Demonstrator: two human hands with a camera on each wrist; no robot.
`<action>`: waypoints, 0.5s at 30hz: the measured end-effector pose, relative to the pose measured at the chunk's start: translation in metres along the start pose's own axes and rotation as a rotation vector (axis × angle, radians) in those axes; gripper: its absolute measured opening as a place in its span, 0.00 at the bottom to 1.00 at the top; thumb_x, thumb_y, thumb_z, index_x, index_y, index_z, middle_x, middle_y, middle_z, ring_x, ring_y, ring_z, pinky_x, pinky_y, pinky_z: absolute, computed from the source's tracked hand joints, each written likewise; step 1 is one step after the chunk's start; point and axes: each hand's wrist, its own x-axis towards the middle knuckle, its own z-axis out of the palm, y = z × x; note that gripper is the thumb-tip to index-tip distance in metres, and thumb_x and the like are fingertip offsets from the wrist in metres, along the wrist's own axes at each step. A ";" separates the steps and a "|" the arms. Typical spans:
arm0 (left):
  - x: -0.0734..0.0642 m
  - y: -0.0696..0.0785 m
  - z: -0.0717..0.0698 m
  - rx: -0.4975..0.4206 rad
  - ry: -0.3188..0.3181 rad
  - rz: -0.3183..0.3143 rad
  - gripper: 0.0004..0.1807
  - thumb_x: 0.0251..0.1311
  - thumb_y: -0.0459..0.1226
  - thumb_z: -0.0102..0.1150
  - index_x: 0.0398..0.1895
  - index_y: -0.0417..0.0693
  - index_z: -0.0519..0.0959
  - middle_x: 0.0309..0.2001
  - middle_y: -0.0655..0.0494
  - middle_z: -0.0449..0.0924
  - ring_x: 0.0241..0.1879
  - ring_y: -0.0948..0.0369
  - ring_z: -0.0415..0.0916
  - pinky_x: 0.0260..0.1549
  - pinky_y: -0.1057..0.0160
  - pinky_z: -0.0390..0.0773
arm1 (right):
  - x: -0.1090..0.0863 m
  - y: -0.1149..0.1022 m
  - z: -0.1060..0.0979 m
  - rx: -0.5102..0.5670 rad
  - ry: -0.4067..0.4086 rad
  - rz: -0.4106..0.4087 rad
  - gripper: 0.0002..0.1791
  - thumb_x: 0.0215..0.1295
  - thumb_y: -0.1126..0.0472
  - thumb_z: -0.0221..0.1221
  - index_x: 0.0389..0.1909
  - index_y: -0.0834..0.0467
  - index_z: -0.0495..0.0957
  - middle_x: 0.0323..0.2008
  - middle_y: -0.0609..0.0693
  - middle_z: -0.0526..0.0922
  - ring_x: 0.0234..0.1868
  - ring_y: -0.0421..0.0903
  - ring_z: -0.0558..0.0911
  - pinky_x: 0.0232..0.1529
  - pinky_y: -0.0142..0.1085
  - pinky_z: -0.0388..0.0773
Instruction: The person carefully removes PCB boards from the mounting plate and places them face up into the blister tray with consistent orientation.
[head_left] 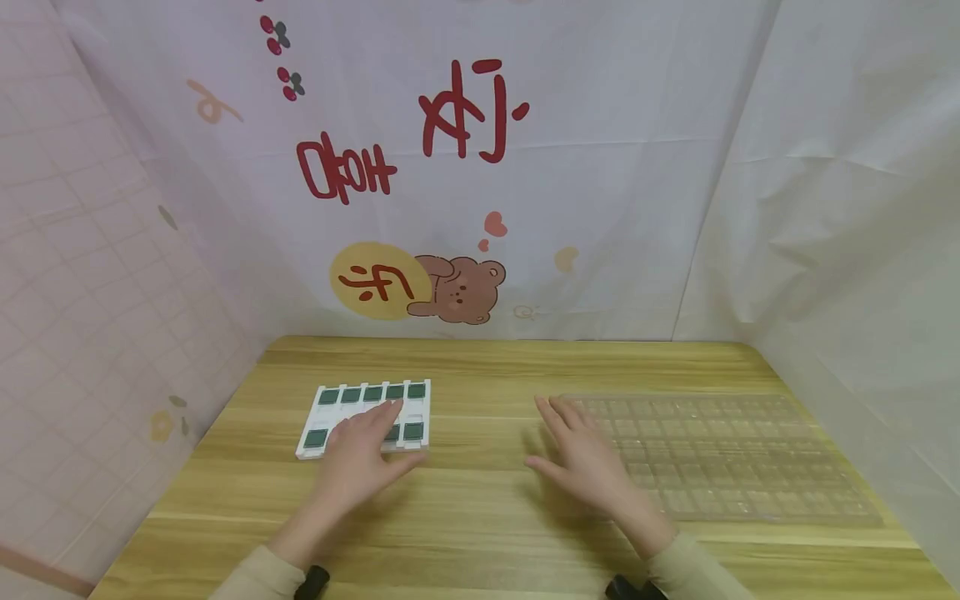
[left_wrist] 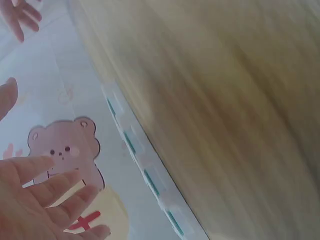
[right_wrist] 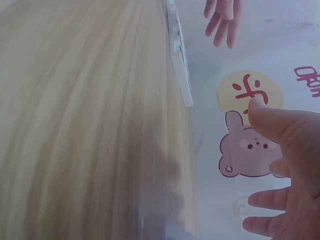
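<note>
L hand (head_left: 360,458) hides pt of white tray (head_left: 417,412), below its fingers; R hand (head_left: 583,462) hides pt of clear grid (head_left: 720,457), faint, R of fingertips. All fingers loose, released.

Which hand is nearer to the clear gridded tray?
The right. The right hand overlaps the left edge of the clear gridded tray in the head view; the left hand is well left of it, over the white tray.

Before me: one wood-grained table (head_left: 480,517); on it, left, one white tray (head_left: 417,412) with green squares (head_left: 414,431); right, one clear compartmented tray (head_left: 720,454).
</note>
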 end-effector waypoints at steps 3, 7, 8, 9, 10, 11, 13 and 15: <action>0.002 -0.006 -0.007 -0.044 -0.006 -0.030 0.47 0.50 0.62 0.69 0.67 0.41 0.71 0.61 0.43 0.76 0.58 0.42 0.74 0.52 0.39 0.71 | 0.003 -0.004 0.004 0.028 0.010 0.022 0.48 0.57 0.45 0.70 0.73 0.62 0.61 0.64 0.67 0.70 0.64 0.70 0.68 0.61 0.64 0.62; 0.004 -0.013 -0.018 -0.116 -0.069 -0.113 0.46 0.52 0.57 0.71 0.68 0.38 0.70 0.61 0.38 0.74 0.59 0.39 0.72 0.53 0.40 0.72 | 0.007 -0.009 0.008 0.096 0.008 0.074 0.47 0.57 0.47 0.70 0.73 0.61 0.61 0.62 0.65 0.72 0.63 0.69 0.69 0.60 0.62 0.65; 0.004 -0.015 -0.020 -0.126 -0.080 -0.132 0.46 0.52 0.56 0.71 0.68 0.38 0.69 0.61 0.38 0.74 0.59 0.39 0.72 0.53 0.39 0.71 | 0.008 -0.011 0.009 0.118 0.010 0.078 0.46 0.58 0.49 0.71 0.73 0.62 0.62 0.62 0.66 0.73 0.62 0.68 0.70 0.60 0.61 0.65; 0.004 -0.017 -0.022 -0.134 -0.090 -0.148 0.45 0.52 0.56 0.71 0.68 0.38 0.69 0.61 0.37 0.74 0.59 0.40 0.72 0.53 0.40 0.71 | 0.009 -0.012 0.010 0.141 0.011 0.086 0.46 0.58 0.49 0.71 0.73 0.62 0.62 0.61 0.66 0.74 0.62 0.68 0.71 0.59 0.60 0.67; 0.004 -0.019 -0.023 -0.139 -0.095 -0.166 0.45 0.53 0.55 0.71 0.68 0.38 0.69 0.60 0.37 0.75 0.57 0.40 0.74 0.51 0.40 0.73 | 0.010 -0.014 0.011 0.152 0.010 0.095 0.45 0.58 0.50 0.71 0.72 0.62 0.62 0.61 0.65 0.74 0.61 0.66 0.72 0.59 0.59 0.68; 0.004 -0.022 -0.024 -0.142 -0.096 -0.179 0.45 0.53 0.55 0.71 0.68 0.38 0.69 0.58 0.37 0.76 0.55 0.41 0.76 0.49 0.41 0.74 | 0.012 -0.015 0.011 0.165 0.012 0.099 0.45 0.58 0.50 0.70 0.72 0.62 0.62 0.60 0.66 0.75 0.60 0.65 0.73 0.58 0.59 0.69; 0.005 -0.027 -0.026 -0.142 -0.090 -0.193 0.44 0.53 0.54 0.71 0.67 0.37 0.70 0.55 0.38 0.79 0.50 0.43 0.79 0.44 0.43 0.77 | 0.015 -0.018 0.013 0.190 0.009 0.109 0.43 0.59 0.52 0.70 0.72 0.63 0.63 0.60 0.66 0.75 0.60 0.65 0.74 0.57 0.59 0.70; 0.005 -0.033 -0.027 -0.155 -0.084 -0.204 0.42 0.53 0.52 0.72 0.66 0.36 0.70 0.52 0.39 0.81 0.45 0.45 0.81 0.39 0.46 0.79 | 0.017 -0.022 0.015 0.221 -0.001 0.125 0.43 0.60 0.52 0.69 0.72 0.63 0.63 0.59 0.65 0.76 0.59 0.64 0.75 0.56 0.58 0.71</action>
